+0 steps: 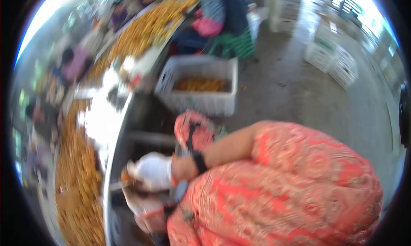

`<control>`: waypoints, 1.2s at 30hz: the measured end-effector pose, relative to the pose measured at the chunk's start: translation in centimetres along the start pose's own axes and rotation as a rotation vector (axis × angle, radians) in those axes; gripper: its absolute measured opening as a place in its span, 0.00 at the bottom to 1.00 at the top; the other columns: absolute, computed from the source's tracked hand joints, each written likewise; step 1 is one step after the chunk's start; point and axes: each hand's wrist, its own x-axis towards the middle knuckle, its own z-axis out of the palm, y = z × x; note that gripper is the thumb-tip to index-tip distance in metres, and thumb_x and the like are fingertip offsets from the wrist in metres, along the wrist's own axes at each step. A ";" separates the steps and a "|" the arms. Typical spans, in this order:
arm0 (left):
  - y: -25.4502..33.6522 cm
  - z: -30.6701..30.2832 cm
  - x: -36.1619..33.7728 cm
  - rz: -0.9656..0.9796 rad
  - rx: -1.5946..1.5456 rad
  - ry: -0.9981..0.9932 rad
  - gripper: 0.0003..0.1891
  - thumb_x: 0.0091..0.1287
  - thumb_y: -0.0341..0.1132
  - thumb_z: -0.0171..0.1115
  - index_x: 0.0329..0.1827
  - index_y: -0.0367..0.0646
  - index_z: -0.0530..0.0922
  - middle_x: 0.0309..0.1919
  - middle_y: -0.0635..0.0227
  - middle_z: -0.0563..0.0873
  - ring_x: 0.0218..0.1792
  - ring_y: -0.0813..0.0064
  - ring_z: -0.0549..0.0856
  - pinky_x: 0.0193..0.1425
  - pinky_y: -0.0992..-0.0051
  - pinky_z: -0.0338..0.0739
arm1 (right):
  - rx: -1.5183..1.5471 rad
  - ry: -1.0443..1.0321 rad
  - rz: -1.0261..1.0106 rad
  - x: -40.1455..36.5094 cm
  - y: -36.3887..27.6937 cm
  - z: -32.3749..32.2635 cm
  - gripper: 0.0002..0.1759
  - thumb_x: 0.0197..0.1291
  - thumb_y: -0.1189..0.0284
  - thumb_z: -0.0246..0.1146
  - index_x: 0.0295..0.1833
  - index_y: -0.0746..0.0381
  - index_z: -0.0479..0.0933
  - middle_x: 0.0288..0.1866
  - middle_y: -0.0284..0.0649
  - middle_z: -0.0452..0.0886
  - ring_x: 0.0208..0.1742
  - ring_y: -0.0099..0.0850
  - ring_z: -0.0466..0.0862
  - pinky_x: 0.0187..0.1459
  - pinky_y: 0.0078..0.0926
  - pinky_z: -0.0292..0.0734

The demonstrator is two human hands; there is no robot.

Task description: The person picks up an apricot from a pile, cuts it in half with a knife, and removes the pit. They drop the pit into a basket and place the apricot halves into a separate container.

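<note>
My right hand (152, 171), in a white glove with a dark band on the wrist, is closed near the table edge. At its fingers a small orange-brown piece (125, 176) and a thin pale strip (117, 185) show; blur hides whether the strip is a blade. Just below it, my left hand (139, 203), also in a pale glove, is curled with its fingers partly hidden. What it holds I cannot make out. Beyond both hands, many long orange-yellow pieces (81, 173) lie heaped on the long table (107, 160).
A white crate (201, 102) with orange-yellow pieces stands on the floor (274, 92) beside the table. A green crate (235, 44) is near another person (214, 14). White crates (329, 59) stand farther right. Several people (72, 64) sit along the table's far side.
</note>
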 end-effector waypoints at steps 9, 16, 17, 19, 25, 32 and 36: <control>0.0 5.4 0.7 -0.077 0.058 -0.133 0.22 0.73 0.48 0.55 0.61 0.44 0.78 0.53 0.62 0.83 0.56 0.64 0.80 0.63 0.61 0.74 | 0.184 0.040 0.209 -0.9 0.5 -4.4 0.19 0.52 0.66 0.68 0.48 0.64 0.79 0.38 0.50 0.86 0.43 0.49 0.87 0.43 0.40 0.80; 0.0 3.1 2.6 -0.032 0.051 -0.366 0.21 0.75 0.41 0.52 0.65 0.37 0.75 0.56 0.58 0.83 0.58 0.60 0.82 0.64 0.61 0.75 | 0.225 0.117 0.189 -3.1 -1.7 -8.5 0.18 0.52 0.64 0.68 0.44 0.66 0.80 0.37 0.50 0.86 0.42 0.49 0.87 0.42 0.39 0.79; 0.3 3.7 1.7 -0.023 0.054 -0.371 0.21 0.75 0.41 0.52 0.65 0.37 0.75 0.56 0.58 0.83 0.58 0.60 0.82 0.64 0.61 0.75 | 0.261 0.128 0.216 -3.2 -1.9 -8.7 0.19 0.52 0.64 0.68 0.44 0.66 0.80 0.37 0.50 0.86 0.42 0.48 0.87 0.42 0.39 0.79; 0.8 6.4 -0.9 0.028 0.404 -0.424 0.23 0.75 0.46 0.54 0.65 0.39 0.76 0.54 0.61 0.84 0.54 0.64 0.84 0.59 0.66 0.78 | 0.197 0.166 0.185 -3.1 -1.7 -8.9 0.19 0.53 0.63 0.68 0.45 0.66 0.80 0.37 0.49 0.86 0.42 0.47 0.87 0.42 0.39 0.80; 1.9 3.5 -1.0 -0.330 0.365 -0.403 0.30 0.71 0.63 0.55 0.64 0.52 0.78 0.42 0.68 0.88 0.42 0.75 0.87 0.45 0.74 0.80 | 0.103 0.100 0.079 -3.5 -2.7 -9.0 0.18 0.55 0.63 0.68 0.45 0.65 0.80 0.37 0.49 0.87 0.41 0.47 0.87 0.42 0.39 0.80; 1.1 8.3 -6.6 0.408 0.864 -0.428 0.07 0.72 0.34 0.55 0.46 0.42 0.73 0.27 0.71 0.79 0.22 0.81 0.79 0.24 0.80 0.72 | 0.101 -0.128 0.034 -3.9 -3.7 -9.6 0.21 0.55 0.59 0.71 0.41 0.67 0.77 0.36 0.50 0.85 0.41 0.51 0.86 0.41 0.41 0.78; 0.8 7.5 -5.7 -0.134 0.191 -0.176 0.13 0.75 0.45 0.47 0.43 0.45 0.74 0.29 0.74 0.77 0.22 0.86 0.74 0.24 0.85 0.67 | 0.058 -0.184 -0.015 -3.3 -3.3 -8.9 0.21 0.55 0.61 0.72 0.44 0.65 0.75 0.37 0.48 0.85 0.42 0.52 0.85 0.40 0.42 0.77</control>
